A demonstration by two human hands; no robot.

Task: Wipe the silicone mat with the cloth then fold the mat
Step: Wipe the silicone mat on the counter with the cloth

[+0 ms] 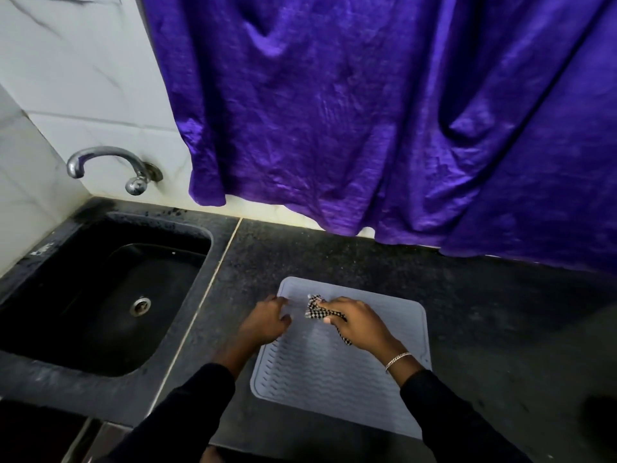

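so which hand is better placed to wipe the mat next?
Right. The right hand grips the checked cloth on the mat; the left hand, holding nothing, rests on its left edge.

The silicone mat (334, 379) is pale grey and matt, its face ribbed with wavy ridges inside a smooth border. The checked cloth (315, 310) bunched in my right hand (357, 320) is thin woven fabric, soft and crumpled. The worktop (334, 255) is dark speckled stone, mostly matt. The sink (50, 372) looks like the same black stone with a dull sheen, and its drain ring (140, 306) is bright metal. The tap (110, 162) is polished chrome. The wall tiles (83, 78) are glossy white, marble-veined. The purple curtain (367, 111) is creased cloth with a satin sheen. My bracelet (397, 360) is shiny metal.
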